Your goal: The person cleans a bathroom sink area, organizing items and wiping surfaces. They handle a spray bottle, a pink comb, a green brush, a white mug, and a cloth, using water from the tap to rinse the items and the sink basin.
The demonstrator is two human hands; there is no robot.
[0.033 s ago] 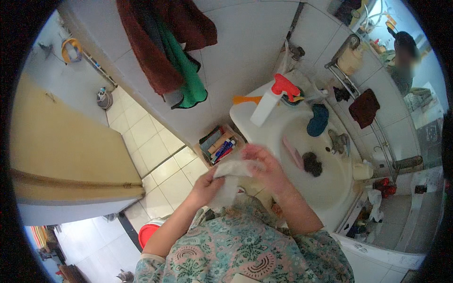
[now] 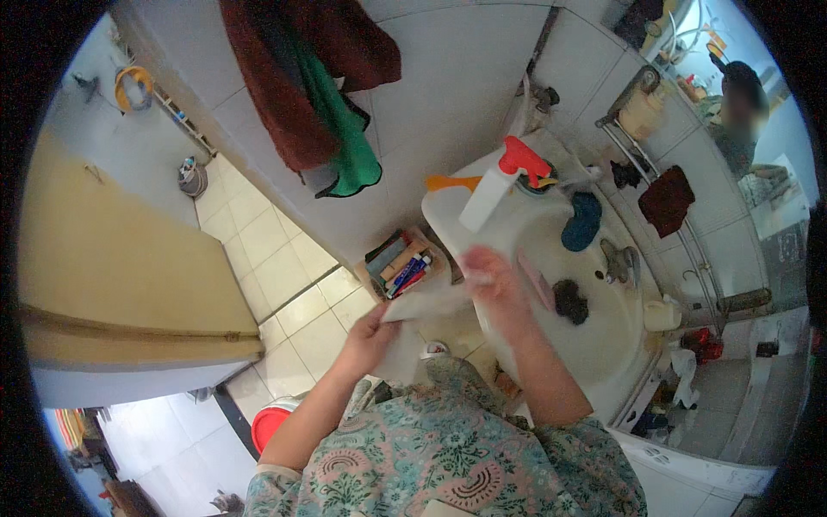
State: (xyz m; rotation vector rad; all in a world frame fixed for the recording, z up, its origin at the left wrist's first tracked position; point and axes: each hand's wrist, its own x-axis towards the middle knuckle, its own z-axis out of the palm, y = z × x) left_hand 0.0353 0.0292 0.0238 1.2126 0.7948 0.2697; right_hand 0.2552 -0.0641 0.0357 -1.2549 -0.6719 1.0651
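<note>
Both hands hold a white cloth (image 2: 426, 303) stretched between them over the front edge of a white washbasin (image 2: 607, 353). My left hand (image 2: 369, 336) grips its lower left end above the tiled floor. My right hand (image 2: 491, 274) grips its upper right end at the basin's rim. A white spray bottle with a red trigger (image 2: 498, 185) stands on the basin's back left corner, just beyond my right hand. Inside the basin lie a pink strip (image 2: 534, 283) and a dark scrubber (image 2: 568, 302), near the tap (image 2: 616, 263).
A blue cloth (image 2: 584, 220) lies on the basin's back edge. A small basket of tubes (image 2: 401, 263) hangs on the wall left of the basin. Brown and green towels (image 2: 310, 103) hang above. A red bucket (image 2: 271, 422) stands on the floor, a yellow door (image 2: 129, 258) at left.
My hands have drawn slightly apart, and the white cloth, bunched before, is now spread between them.
</note>
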